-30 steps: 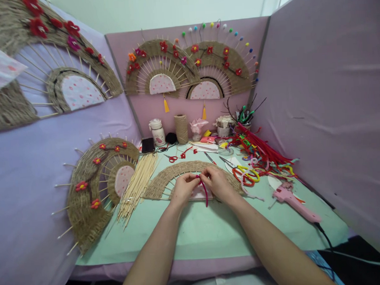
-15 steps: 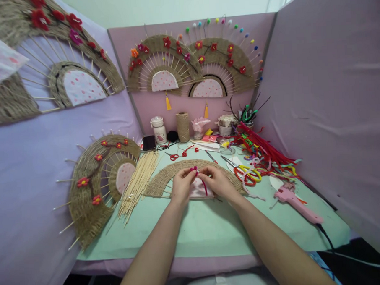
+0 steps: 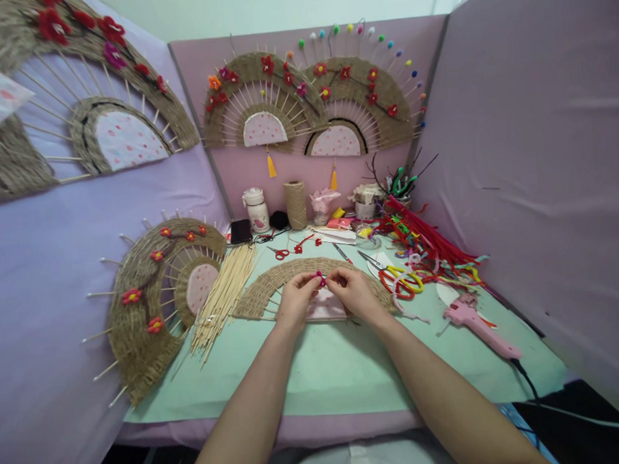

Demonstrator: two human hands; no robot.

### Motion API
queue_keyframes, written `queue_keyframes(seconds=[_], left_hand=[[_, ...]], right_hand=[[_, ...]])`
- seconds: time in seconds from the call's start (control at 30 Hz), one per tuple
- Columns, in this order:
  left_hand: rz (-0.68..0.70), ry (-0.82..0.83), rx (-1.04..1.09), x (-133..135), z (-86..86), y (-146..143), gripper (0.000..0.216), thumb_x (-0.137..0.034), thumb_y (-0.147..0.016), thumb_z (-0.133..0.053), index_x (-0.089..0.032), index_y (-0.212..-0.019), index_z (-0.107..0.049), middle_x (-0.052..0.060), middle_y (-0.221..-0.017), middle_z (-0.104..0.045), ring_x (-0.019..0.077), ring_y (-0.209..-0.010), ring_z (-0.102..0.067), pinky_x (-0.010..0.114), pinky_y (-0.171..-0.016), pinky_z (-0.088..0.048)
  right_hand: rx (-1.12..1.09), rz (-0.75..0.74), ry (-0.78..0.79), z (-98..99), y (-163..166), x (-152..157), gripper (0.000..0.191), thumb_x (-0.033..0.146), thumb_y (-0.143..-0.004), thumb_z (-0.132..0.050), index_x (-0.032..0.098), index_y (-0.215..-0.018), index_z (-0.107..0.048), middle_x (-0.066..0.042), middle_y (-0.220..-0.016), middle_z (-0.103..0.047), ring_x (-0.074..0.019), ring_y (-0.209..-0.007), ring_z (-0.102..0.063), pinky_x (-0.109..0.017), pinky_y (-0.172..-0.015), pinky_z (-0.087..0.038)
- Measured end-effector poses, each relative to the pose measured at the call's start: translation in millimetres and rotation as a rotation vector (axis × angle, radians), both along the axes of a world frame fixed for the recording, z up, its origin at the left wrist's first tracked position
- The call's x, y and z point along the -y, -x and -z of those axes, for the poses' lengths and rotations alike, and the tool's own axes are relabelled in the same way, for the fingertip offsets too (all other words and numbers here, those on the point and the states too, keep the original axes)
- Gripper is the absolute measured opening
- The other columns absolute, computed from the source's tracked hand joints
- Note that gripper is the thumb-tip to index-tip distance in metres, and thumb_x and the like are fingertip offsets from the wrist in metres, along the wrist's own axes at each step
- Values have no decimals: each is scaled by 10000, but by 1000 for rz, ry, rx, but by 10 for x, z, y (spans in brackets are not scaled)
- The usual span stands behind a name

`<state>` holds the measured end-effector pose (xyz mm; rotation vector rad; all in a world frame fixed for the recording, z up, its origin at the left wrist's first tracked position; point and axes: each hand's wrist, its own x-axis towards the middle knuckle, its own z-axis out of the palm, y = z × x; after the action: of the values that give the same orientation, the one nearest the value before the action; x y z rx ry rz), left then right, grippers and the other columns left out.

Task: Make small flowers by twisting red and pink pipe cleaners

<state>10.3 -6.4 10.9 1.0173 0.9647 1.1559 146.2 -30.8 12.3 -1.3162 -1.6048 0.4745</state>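
A small magenta pipe cleaner [image 3: 320, 277], bent into little loops, is between my hands above the woven twine fan [image 3: 270, 281]. The fingertips of my left hand [image 3: 296, 301] pinch its left side. My right hand [image 3: 354, 295] is closed at its other side, thumb and forefinger pressed together; the tail of the pipe cleaner is mostly hidden there. Under my hands lies the fan, flat on the green table cover [image 3: 347, 388], its pale pink centre [image 3: 326, 308] partly covered by my wrists.
Bamboo sticks [image 3: 225, 297] lie left of the fan, beside a leaning finished fan [image 3: 136, 267]. To the right are yellow-handled scissors [image 3: 409, 280], a pile of pipe cleaners [image 3: 433, 244] and a corded pink glue gun [image 3: 480, 328]. A twine spool [image 3: 295, 205] stands behind.
The magenta tail that hung below my fingers no longer shows. My right hand has drawn slightly away from my left. The view has shifted a little.
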Motion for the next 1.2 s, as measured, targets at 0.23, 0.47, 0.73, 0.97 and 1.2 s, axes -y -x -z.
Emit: queue_keyframes(seconds=[0.23, 0.47, 0.73, 0.97, 1.2], left_hand=[[48, -37, 5, -5, 17, 10, 268, -319, -572, -723, -135, -759, -664, 16, -627, -608, 85, -558, -503, 207, -552, -367], [19, -19, 23, -15, 20, -7, 294, -320, -541, -738, -140, -759, -658, 28, -663, -631, 98, -587, -535, 225, -593, -395], [-2, -43, 53, 18, -31, -13, 257, -300, -558, -727, -140, -740, -640, 7, -628, -606, 80, -561, -512, 214, -584, -397], [56, -66, 16, 20, -31, 4, 241, -293, -584, -713, -135, -756, -651, 16, -644, -610, 78, -563, -510, 198, -550, -387], [71, -143, -118, 8, 26, 9, 244, -315, -626, -675, -140, -795, -660, 35, -700, -636, 118, -639, -558, 218, -585, -424]], right_hand=[[173, 36, -116, -41, -16, 12, 129, 234, -791, -496, 183, -719, -590, -35, -720, -581, -170, -729, -513, -282, -675, -393], [293, 116, -219, 5, -21, 9, 115, 249, -832, -503, 214, -793, -605, -66, -844, -550, -217, -870, -481, -347, -782, -388], [368, 95, -181, -23, -12, 35, 154, 262, -848, -478, 215, -815, -622, -61, -806, -620, -205, -796, -542, -329, -746, -395], [214, 81, -149, -37, 17, 47, 189, 233, -814, -485, 203, -897, -652, -59, -882, -674, -189, -802, -600, -313, -754, -435], [-140, 21, -68, -47, 46, 33, 158, 281, -775, -524, 179, -841, -624, -58, -825, -657, -172, -749, -599, -296, -699, -462]])
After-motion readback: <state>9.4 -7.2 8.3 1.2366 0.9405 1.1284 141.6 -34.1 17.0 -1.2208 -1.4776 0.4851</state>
